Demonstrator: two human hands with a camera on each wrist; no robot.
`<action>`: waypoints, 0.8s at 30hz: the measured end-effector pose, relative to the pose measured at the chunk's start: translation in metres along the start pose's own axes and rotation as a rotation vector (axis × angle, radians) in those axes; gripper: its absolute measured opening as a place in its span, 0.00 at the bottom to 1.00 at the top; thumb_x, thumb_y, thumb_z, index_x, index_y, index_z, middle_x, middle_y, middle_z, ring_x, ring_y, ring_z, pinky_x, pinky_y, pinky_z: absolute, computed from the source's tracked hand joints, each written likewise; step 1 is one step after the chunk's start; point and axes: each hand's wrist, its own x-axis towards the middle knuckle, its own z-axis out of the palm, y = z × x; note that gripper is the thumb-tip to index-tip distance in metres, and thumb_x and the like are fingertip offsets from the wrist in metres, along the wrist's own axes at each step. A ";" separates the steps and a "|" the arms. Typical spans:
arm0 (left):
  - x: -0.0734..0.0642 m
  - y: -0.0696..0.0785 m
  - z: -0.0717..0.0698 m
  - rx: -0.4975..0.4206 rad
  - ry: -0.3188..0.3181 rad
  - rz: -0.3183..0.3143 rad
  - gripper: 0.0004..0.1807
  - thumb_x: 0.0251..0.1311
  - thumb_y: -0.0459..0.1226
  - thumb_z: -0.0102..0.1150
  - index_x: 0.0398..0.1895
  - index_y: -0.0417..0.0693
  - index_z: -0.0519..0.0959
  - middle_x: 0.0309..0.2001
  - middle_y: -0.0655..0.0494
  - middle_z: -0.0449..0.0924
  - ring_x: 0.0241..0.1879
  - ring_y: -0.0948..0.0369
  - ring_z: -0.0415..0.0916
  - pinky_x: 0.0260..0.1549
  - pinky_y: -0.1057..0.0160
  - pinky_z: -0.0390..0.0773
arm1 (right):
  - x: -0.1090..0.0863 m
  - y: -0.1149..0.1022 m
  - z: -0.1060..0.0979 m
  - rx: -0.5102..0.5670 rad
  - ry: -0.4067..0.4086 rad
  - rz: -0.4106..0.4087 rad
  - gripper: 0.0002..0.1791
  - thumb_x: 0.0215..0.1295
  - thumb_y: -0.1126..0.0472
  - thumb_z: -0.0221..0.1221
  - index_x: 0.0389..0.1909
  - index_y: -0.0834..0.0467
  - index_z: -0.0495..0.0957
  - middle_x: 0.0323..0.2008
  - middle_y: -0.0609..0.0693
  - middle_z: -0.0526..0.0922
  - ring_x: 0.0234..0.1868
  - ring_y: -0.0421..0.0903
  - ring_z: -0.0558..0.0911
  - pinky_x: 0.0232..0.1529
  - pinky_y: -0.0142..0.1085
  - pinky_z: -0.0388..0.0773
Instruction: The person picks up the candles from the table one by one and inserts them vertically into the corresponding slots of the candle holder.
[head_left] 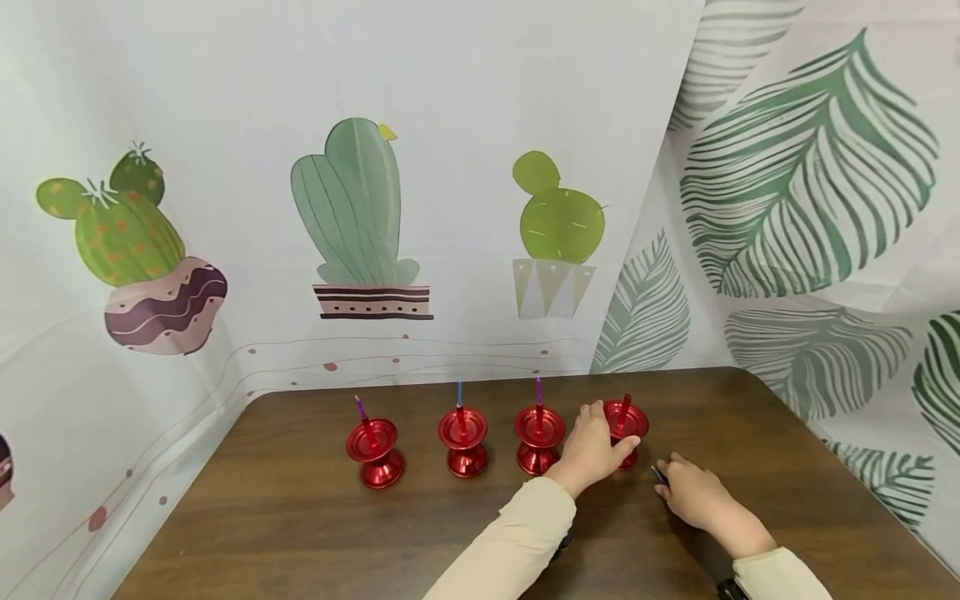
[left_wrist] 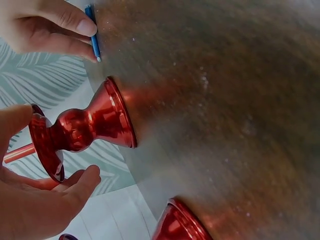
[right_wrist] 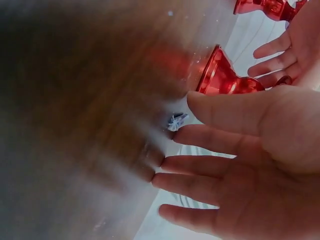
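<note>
At the right end of a row stands a red shiny candle holder with a dish, a flared base and a bare red upright tube. My left hand holds this holder by its dish, thumb on one side of the rim and fingers on the other. To its right, low over the table, my right hand pinches a thin blue candle between thumb and fingers. One pale end of that candle shows between the fingertips in the right wrist view; whether it touches the table I cannot tell.
Three more red holders line up to the left: one with a purple candle, one with a blue candle, one with a tilted purple candle. The brown wooden table ends at a cactus-and-leaf printed cloth.
</note>
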 end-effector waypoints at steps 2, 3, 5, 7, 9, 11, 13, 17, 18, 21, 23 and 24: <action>0.001 0.000 0.001 -0.005 0.002 -0.002 0.40 0.49 0.55 0.58 0.58 0.39 0.61 0.49 0.49 0.67 0.49 0.59 0.69 0.41 0.64 0.74 | 0.001 -0.001 0.001 -0.021 0.063 -0.021 0.07 0.50 0.65 0.62 0.29 0.65 0.78 0.28 0.62 0.77 0.28 0.56 0.78 0.27 0.50 0.73; 0.001 0.000 0.001 -0.005 0.002 -0.001 0.40 0.49 0.55 0.58 0.58 0.39 0.61 0.49 0.49 0.67 0.48 0.59 0.69 0.41 0.64 0.74 | 0.001 -0.002 0.001 -0.023 0.095 -0.027 0.05 0.48 0.66 0.62 0.23 0.63 0.77 0.23 0.57 0.76 0.24 0.52 0.77 0.24 0.47 0.72; 0.001 0.000 0.001 -0.005 0.001 0.002 0.40 0.49 0.55 0.58 0.58 0.39 0.61 0.48 0.50 0.67 0.48 0.59 0.69 0.41 0.65 0.74 | 0.001 -0.003 0.002 -0.024 0.156 -0.035 0.09 0.45 0.67 0.64 0.16 0.61 0.72 0.18 0.51 0.72 0.20 0.48 0.74 0.19 0.43 0.70; 0.001 -0.001 0.001 -0.003 -0.003 0.006 0.40 0.49 0.55 0.57 0.58 0.39 0.61 0.49 0.49 0.67 0.49 0.59 0.69 0.41 0.65 0.74 | 0.002 -0.005 0.003 -0.038 0.224 -0.052 0.12 0.42 0.68 0.65 0.13 0.60 0.69 0.15 0.49 0.69 0.17 0.47 0.72 0.18 0.42 0.70; 0.001 -0.001 0.000 -0.002 -0.008 0.008 0.40 0.49 0.55 0.57 0.59 0.38 0.60 0.49 0.49 0.67 0.49 0.59 0.68 0.42 0.65 0.74 | 0.002 -0.008 0.003 -0.070 0.286 -0.073 0.14 0.38 0.69 0.66 0.11 0.59 0.68 0.14 0.49 0.68 0.17 0.49 0.72 0.17 0.43 0.70; 0.001 -0.001 -0.001 -0.001 -0.010 0.011 0.40 0.49 0.55 0.57 0.59 0.38 0.60 0.49 0.49 0.67 0.49 0.59 0.68 0.42 0.65 0.74 | 0.004 -0.009 0.004 -0.105 0.328 -0.086 0.14 0.34 0.70 0.67 0.11 0.59 0.68 0.14 0.50 0.68 0.18 0.51 0.72 0.18 0.44 0.70; 0.001 -0.001 -0.001 -0.002 -0.007 0.016 0.40 0.49 0.55 0.57 0.58 0.38 0.60 0.48 0.49 0.67 0.49 0.59 0.69 0.42 0.64 0.74 | 0.005 -0.010 0.003 -0.120 0.341 -0.097 0.14 0.33 0.70 0.66 0.10 0.59 0.68 0.15 0.49 0.69 0.18 0.51 0.72 0.18 0.45 0.70; 0.002 -0.002 -0.001 0.007 0.001 0.023 0.39 0.49 0.55 0.57 0.57 0.39 0.61 0.47 0.50 0.67 0.47 0.59 0.69 0.41 0.65 0.74 | 0.007 -0.012 0.002 -0.126 0.339 -0.111 0.15 0.32 0.71 0.65 0.07 0.56 0.68 0.15 0.48 0.68 0.20 0.51 0.72 0.19 0.44 0.70; 0.002 -0.002 0.000 0.008 0.003 0.023 0.39 0.49 0.55 0.57 0.57 0.39 0.61 0.46 0.50 0.67 0.47 0.59 0.69 0.40 0.65 0.74 | 0.007 -0.012 0.001 -0.127 0.337 -0.114 0.15 0.32 0.72 0.64 0.06 0.56 0.67 0.15 0.48 0.68 0.21 0.51 0.72 0.19 0.45 0.70; 0.002 -0.002 0.001 0.010 0.006 0.019 0.38 0.49 0.55 0.57 0.56 0.40 0.61 0.46 0.51 0.67 0.46 0.60 0.69 0.40 0.66 0.75 | 0.007 -0.013 0.001 -0.131 0.308 -0.120 0.15 0.33 0.72 0.63 0.06 0.55 0.66 0.16 0.48 0.68 0.25 0.53 0.74 0.21 0.47 0.70; 0.002 -0.002 0.002 0.010 0.009 0.019 0.38 0.49 0.55 0.57 0.56 0.40 0.62 0.45 0.51 0.67 0.46 0.60 0.69 0.40 0.66 0.75 | 0.007 -0.013 0.001 -0.133 0.270 -0.117 0.15 0.35 0.71 0.64 0.07 0.56 0.66 0.18 0.49 0.70 0.27 0.54 0.74 0.24 0.49 0.71; 0.001 -0.002 0.002 0.009 0.011 0.020 0.38 0.49 0.56 0.57 0.56 0.40 0.62 0.45 0.51 0.67 0.46 0.60 0.69 0.40 0.66 0.75 | 0.007 -0.012 0.002 -0.128 0.250 -0.112 0.15 0.35 0.70 0.64 0.08 0.56 0.67 0.19 0.51 0.71 0.29 0.55 0.74 0.25 0.51 0.71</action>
